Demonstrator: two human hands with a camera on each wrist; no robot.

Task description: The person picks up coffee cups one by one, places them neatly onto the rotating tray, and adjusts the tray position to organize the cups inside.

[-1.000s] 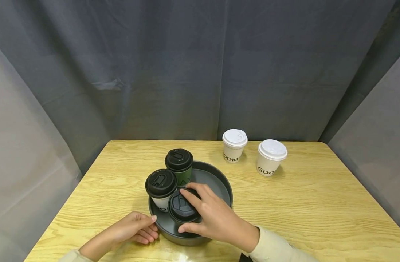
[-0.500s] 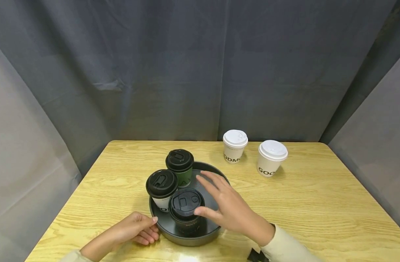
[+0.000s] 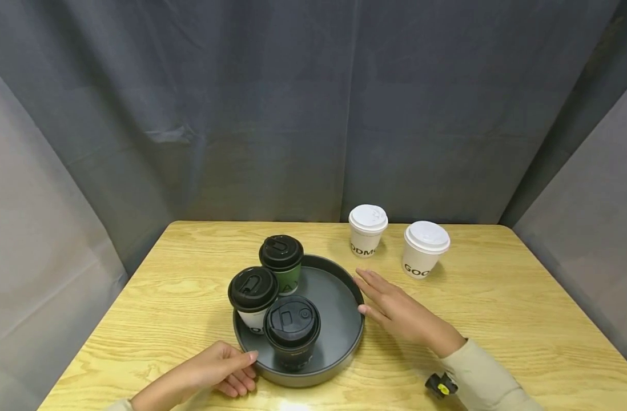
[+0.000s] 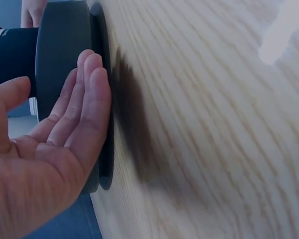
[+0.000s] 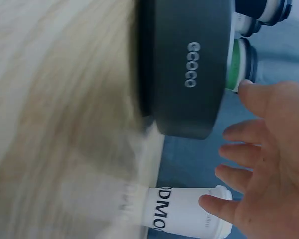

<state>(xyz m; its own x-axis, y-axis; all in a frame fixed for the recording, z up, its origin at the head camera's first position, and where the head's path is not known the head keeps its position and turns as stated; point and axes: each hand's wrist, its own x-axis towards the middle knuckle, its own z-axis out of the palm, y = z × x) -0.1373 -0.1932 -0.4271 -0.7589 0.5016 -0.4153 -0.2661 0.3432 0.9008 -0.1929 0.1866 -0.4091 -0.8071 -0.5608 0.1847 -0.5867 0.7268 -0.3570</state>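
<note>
A round dark grey tray [image 3: 339,357] with a raised wall holds three lidded paper cups: a black cup [image 3: 293,328] in front, a white cup with a black lid [image 3: 253,288] at left and a green cup with a black lid [image 3: 282,257] behind. My left hand [image 3: 218,368] rests its nearly straight fingers [image 4: 87,107] along the tray's outer wall, the thumb at the rim. At the tray's right rim, my right hand [image 3: 403,311] is spread with nothing in it. The right wrist view shows its fingers [image 5: 239,154] beside the tray's wall.
Two white cups with white lids stand at the back of the wooden table [image 3: 498,319]: a smaller one [image 3: 367,231] and a larger one [image 3: 423,251] to its right. Grey curtains [image 3: 272,114] close off the back and sides. A small black-and-yellow device [image 3: 441,386] is by the right sleeve.
My right hand has let go of the black cup's lid and moved right to the tray's right rim. My left hand has shifted slightly right along the front-left rim.
</note>
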